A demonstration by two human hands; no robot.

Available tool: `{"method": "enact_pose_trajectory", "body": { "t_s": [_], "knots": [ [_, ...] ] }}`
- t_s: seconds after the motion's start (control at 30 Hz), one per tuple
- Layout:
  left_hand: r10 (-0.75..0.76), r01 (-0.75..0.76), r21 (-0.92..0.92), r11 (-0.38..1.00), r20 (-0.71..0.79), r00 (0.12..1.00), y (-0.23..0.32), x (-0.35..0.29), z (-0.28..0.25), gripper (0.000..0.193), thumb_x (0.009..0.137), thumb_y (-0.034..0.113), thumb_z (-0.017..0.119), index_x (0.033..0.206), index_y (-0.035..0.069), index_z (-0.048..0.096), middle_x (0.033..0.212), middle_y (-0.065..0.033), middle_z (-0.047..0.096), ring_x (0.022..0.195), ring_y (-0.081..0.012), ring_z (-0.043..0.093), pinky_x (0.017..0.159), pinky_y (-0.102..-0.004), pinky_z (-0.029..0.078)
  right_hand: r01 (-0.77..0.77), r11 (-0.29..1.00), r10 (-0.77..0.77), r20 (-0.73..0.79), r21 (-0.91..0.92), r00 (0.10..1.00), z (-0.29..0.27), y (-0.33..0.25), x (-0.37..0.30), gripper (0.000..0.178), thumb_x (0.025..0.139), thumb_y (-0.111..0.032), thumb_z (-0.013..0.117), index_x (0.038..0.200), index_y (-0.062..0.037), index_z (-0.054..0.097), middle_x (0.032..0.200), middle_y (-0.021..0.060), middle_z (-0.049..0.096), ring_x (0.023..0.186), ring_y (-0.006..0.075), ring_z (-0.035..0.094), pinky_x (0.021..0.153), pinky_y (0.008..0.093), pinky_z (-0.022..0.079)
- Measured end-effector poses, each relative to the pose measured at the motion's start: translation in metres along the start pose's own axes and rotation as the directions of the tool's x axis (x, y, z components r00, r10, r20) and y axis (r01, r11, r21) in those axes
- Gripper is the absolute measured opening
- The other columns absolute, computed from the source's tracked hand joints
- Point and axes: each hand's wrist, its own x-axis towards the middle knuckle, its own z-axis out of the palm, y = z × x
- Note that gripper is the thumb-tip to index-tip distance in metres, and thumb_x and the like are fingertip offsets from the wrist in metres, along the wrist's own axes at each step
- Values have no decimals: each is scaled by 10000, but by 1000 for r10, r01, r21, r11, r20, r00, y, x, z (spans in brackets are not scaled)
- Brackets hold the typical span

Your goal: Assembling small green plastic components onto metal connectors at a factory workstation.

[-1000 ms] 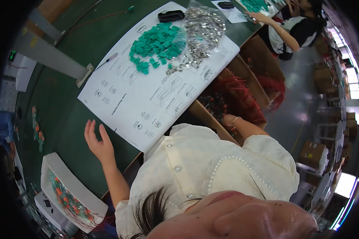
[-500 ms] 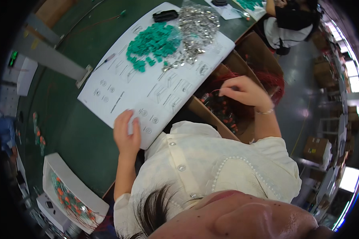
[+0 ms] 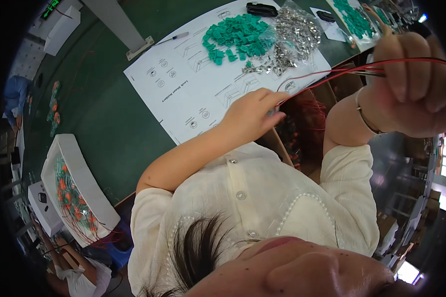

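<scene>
Raised at the right, my right hand point(image 3: 411, 81) is closed round a bundle of thin red wires point(image 3: 342, 74), which also looks to hold a dark strand. The wires stretch leftward to my left hand point(image 3: 255, 116), whose thumb and fingers pinch them near their other end; what sits at that end is hidden. My left hand is over the near right edge of a white printed sheet point(image 3: 168, 94). On the sheet's far part lie a heap of small green plastic pieces point(image 3: 240, 37) and a clear bag of small shiny metal parts point(image 3: 297, 32).
Cardboard boxes with red wires point(image 3: 307, 116) stand beside the green table point(image 3: 119, 128). A black case point(image 3: 261, 9) and a pen-like tool point(image 3: 173, 37) lie on the sheet. A white bin point(image 3: 91, 183) holds orange-and-green wired parts. A metal post point(image 3: 114, 24) rises from the table. Other people sit nearby.
My right hand has risen from the box to the far right, drawing red wires out. My left hand has moved right from the sheet and now pinches the wires. The view has shifted.
</scene>
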Motion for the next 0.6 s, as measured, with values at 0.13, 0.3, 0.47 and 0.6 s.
{"method": "enact_pose_trajectory", "body": {
  "t_s": [0.13, 0.3, 0.47, 0.6],
  "knots": [
    [63, -59, 76, 995, -51, 997, -2, -34, -51, 240, 891, 90, 725, 1132, 92, 723, 959, -112, 721, 861, -304, 705, 770, -388, 569, 203, 968, -210, -27, -147, 977, -4, 2, 5, 517, 1142, -365, 277, 1173, 49, 584, 523, -1, 360, 341, 81, 248, 257, 262, 220],
    [-168, 163, -51, 985, -122, 978, 2, -85, -150, 174, 936, 25, 680, 1093, 41, 751, 955, -76, 752, 817, -167, 740, 664, -289, 576, -311, 626, -173, -516, -715, 839, -30, -38, -62, 237, 1026, -204, 480, 910, -47, 615, 676, -10, 455, 581, 81, 419, 555, 243, 359],
    [-32, 416, 431, 801, -663, 748, -19, -115, -228, 199, 998, 83, 642, 1162, 52, 751, 946, -73, 768, 732, -125, 723, 622, -249, 537, -621, 267, 395, -504, -737, 768, -15, -38, -89, 232, 1008, -79, 531, 1067, 87, 683, 873, 50, 624, 765, 96, 533, 707, 215, 403],
    [163, 559, 719, 413, -663, 731, -67, -148, -307, 215, 1018, 166, 641, 1185, 74, 741, 991, -89, 767, 790, -186, 739, 690, -285, 558, -746, 210, 660, -472, -632, 585, -24, -60, -101, 199, 996, -35, 550, 1103, 87, 665, 958, 46, 600, 842, 94, 531, 752, 222, 405]
  ]
}}
